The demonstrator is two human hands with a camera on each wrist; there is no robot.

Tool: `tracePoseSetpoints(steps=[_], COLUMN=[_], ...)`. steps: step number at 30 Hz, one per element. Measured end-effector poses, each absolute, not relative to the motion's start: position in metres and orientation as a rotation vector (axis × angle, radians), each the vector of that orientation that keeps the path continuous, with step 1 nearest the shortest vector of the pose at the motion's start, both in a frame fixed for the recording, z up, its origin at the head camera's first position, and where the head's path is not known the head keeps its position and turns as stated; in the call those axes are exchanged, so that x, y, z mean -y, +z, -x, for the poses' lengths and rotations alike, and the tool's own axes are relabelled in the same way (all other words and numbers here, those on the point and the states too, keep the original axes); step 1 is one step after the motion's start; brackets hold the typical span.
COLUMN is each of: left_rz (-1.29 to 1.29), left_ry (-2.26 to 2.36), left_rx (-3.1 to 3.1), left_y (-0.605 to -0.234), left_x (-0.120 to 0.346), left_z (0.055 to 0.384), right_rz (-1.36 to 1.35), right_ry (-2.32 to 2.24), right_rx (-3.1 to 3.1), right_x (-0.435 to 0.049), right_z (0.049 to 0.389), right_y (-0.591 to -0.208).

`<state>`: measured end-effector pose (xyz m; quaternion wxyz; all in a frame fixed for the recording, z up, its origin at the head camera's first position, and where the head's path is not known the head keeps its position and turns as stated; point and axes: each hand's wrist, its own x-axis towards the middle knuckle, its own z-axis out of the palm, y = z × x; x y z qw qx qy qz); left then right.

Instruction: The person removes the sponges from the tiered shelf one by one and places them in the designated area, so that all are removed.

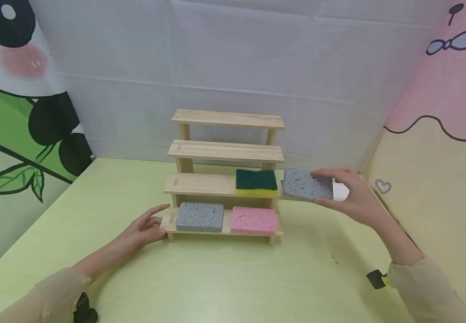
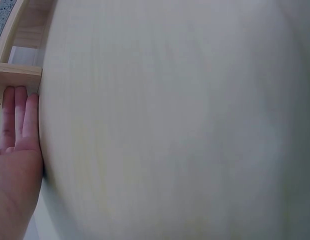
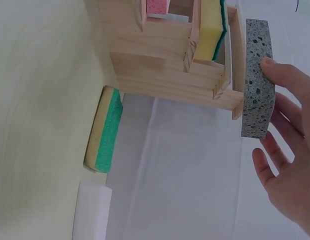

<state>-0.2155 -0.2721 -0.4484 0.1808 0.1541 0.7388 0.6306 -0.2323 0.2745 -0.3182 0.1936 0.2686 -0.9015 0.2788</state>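
My right hand (image 1: 355,197) grips a grey speckled sponge (image 1: 307,185) by its right end, just off the right side of a stepped wooden rack (image 1: 200,183). The right wrist view shows this sponge (image 3: 257,82) on edge, with the thumb on one face. At the rack's left end, my left hand (image 1: 141,229) touches the lowest shelf. Its fingers (image 2: 31,120) stretch straight toward the rack's leg in the left wrist view. Another grey sponge (image 1: 199,217) and a pink sponge (image 1: 254,220) lie on the lowest shelf. A green-and-yellow scrub sponge (image 1: 256,180) lies one shelf higher, at the right.
Two upper shelves (image 1: 226,151) bear nothing. On the table (image 1: 216,278), beside the rack, the right wrist view shows a green-and-yellow sponge (image 3: 106,130) and a white block (image 3: 92,212). A white cloth (image 1: 233,54) hangs behind; printed cloths flank the table.
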Motion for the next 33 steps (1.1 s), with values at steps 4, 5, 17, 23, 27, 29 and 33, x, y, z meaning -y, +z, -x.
tracePoseSetpoints(steps=[4, 5, 17, 23, 27, 29, 33], left_rz=[-0.418, -0.417, -0.434, -0.416, -0.420, -0.422, -0.420], left_ry=[1.783, 1.782, 1.780, 1.778, 1.771, 1.764, 1.759], left_rx=[-2.085, -2.086, -2.085, -2.086, -2.087, -2.088, -2.093], left_y=[-0.449, -0.449, -0.447, -0.447, -0.447, -0.447, -0.447], left_x=[0.272, 0.272, 0.271, 0.272, 0.272, 0.273, 0.273], left_z=[0.216, 0.216, 0.214, 0.214, 0.215, 0.215, 0.214], right_rz=[-0.720, -0.716, -0.736, -0.758, -0.766, -0.771, -0.787], right_ry=[0.809, 0.814, 0.798, 0.787, 0.798, 0.805, 0.825], right_rx=[2.537, 2.538, 2.576, 2.607, 2.638, 2.653, 2.678], right_x=[-0.279, -0.280, -0.292, -0.294, -0.295, -0.295, -0.296], right_z=[0.236, 0.236, 0.248, 0.254, 0.258, 0.259, 0.264], right_y=[-0.321, -0.322, -0.340, -0.351, -0.360, -0.364, -0.372])
